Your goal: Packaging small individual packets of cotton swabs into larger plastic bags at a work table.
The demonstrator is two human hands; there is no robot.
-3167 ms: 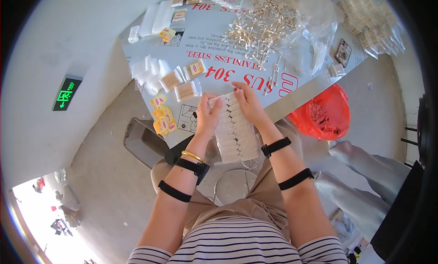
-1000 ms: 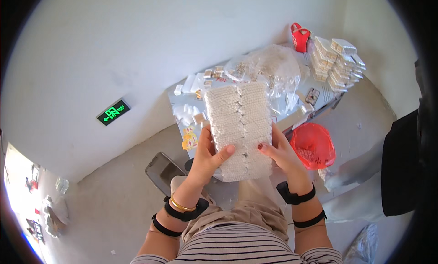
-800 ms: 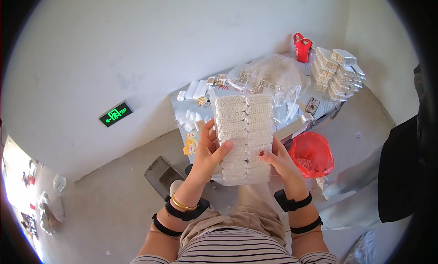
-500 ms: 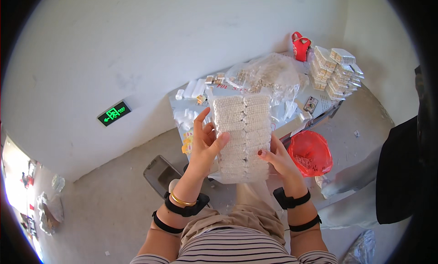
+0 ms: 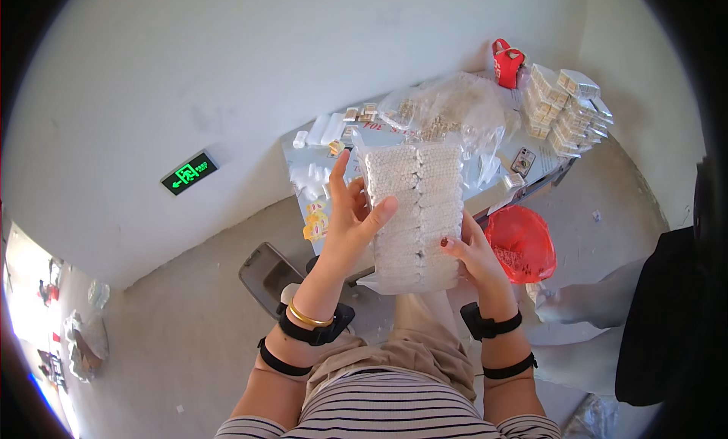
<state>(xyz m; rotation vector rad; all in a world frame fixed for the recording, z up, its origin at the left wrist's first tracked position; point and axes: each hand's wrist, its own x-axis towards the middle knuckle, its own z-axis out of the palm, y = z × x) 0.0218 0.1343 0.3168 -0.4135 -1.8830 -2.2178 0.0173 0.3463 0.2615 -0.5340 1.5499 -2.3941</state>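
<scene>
A clear plastic pack of cotton swabs [image 5: 417, 219] is held up in front of me, over the near edge of the table. White swab tips fill it in two columns with a dark seam between them. My left hand [image 5: 355, 215] grips its left side, thumb on the front face and forefinger pointing up along the edge. On the opposite side, my right hand [image 5: 479, 258] clasps the lower right edge, its thumb on the front and the other fingers mostly hidden behind.
The table [image 5: 485, 189] bears a big clear bag of swabs [image 5: 455, 105], stacked swab packs [image 5: 569, 109], a phone [image 5: 523, 161] and yellow labels [image 5: 315, 221]. A red-lined bin [image 5: 523, 246] stands right, a grey-brown bin [image 5: 269, 276] left. Another person's legs [image 5: 591, 318] are at right.
The pack has shifted slightly right and up in view, and tilted a little, with both hands still on it. The table has also shifted slightly up and right in view.
</scene>
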